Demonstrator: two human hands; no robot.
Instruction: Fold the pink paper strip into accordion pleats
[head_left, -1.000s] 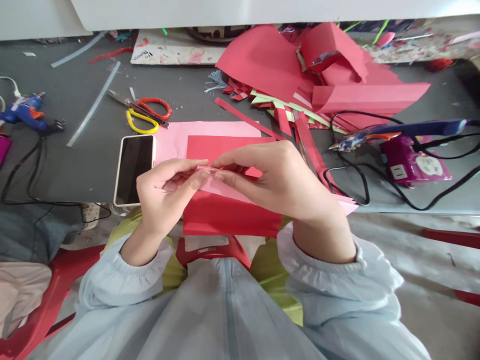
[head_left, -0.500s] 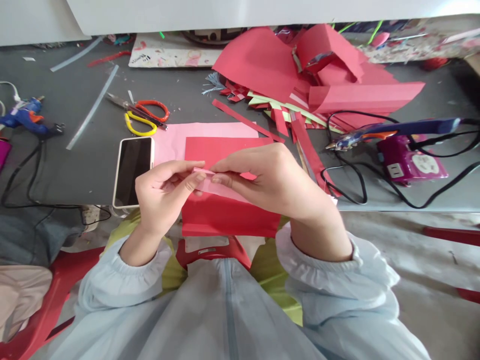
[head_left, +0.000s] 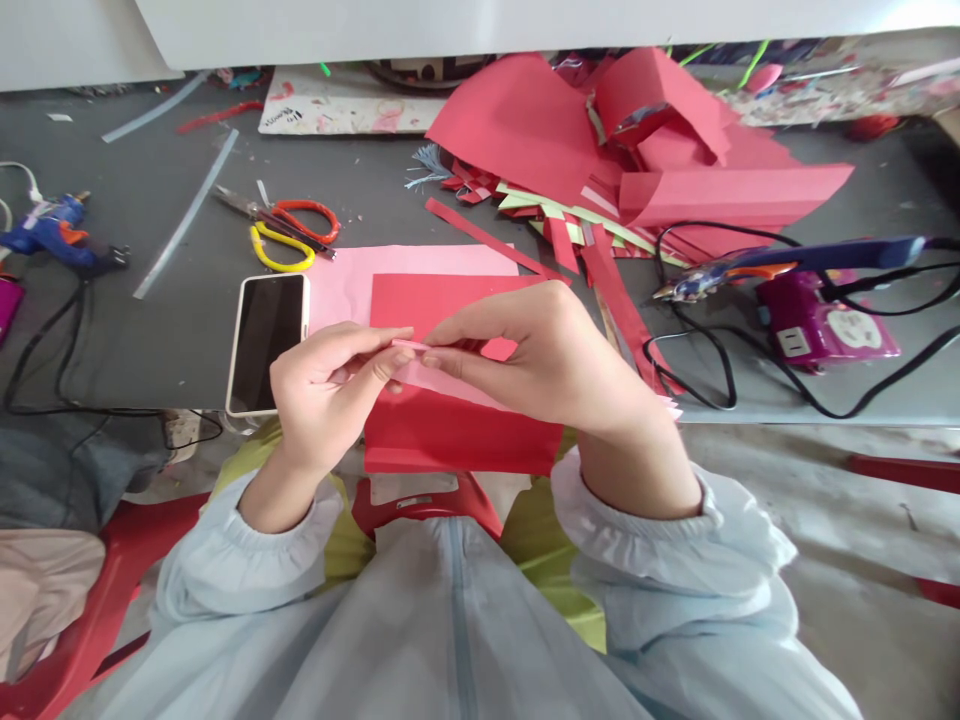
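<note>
Between my two hands is a pink paper strip (head_left: 450,383), its near end folded or rolled small at the fingertips. My left hand (head_left: 330,385) pinches that end between thumb and fingers. Thumb and forefinger of my right hand (head_left: 525,350) close on the same end from the other side, and the strip runs on beneath this hand toward the right. Below them lies a red paper sheet (head_left: 457,440), partly over the table's front edge. Under it is a larger pink paper sheet (head_left: 341,275).
A phone (head_left: 268,343) lies left of my hands, with scissors (head_left: 281,230) behind it. Glue guns (head_left: 795,262) with black cords rest at both sides, the right one by a purple power block (head_left: 825,325). Red paper scraps (head_left: 517,130) pile up at the back.
The folded pink end looks narrower and tilts a little differently at my fingertips. Both hands stay in nearly the same place, still pinching.
</note>
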